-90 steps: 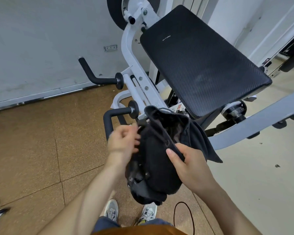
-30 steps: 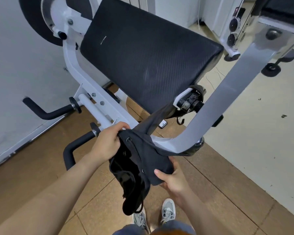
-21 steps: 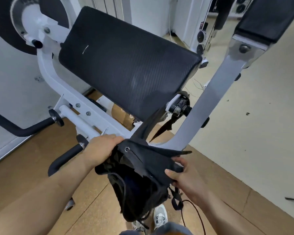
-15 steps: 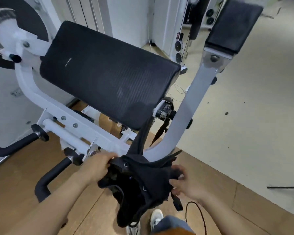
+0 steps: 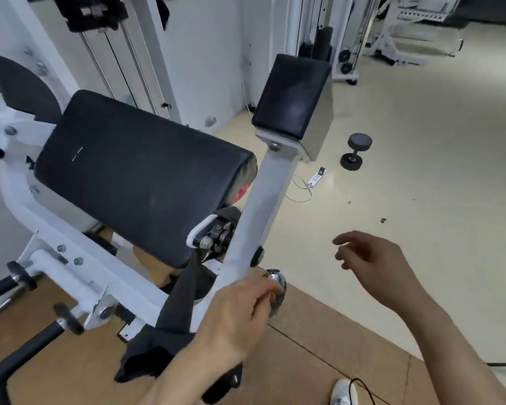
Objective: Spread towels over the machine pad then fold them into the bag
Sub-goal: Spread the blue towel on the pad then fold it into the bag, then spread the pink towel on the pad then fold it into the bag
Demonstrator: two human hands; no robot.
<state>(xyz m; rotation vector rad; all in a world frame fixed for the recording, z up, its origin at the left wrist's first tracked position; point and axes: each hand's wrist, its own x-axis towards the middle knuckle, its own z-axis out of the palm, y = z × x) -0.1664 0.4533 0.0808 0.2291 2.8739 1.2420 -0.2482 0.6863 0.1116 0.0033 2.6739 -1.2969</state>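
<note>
**Right hand lets go of the bag**

Half a second ago both hands held the bag (image 5: 146,358). Now it hangs below the machine pad (image 5: 135,182), with a dark strip of cloth running up under the pad's edge. The pad is bare, so spreading looks not yet begun. The right hand (image 5: 374,264) floats free, fingers loose. The left hand (image 5: 234,325) curls beside a chrome knob (image 5: 275,283); I cannot tell what it grips. On the cream floor (image 5: 421,229) beyond lies a dumbbell (image 5: 355,152).

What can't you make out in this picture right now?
Head view:
- Bag: the left forearm covers most of it; its opening and contents are hidden.
- Left hand: motion blur hides whether its fingers grip anything.
- Towels: none can be made out.
- Shoe: cut off by the bottom edge.
</note>
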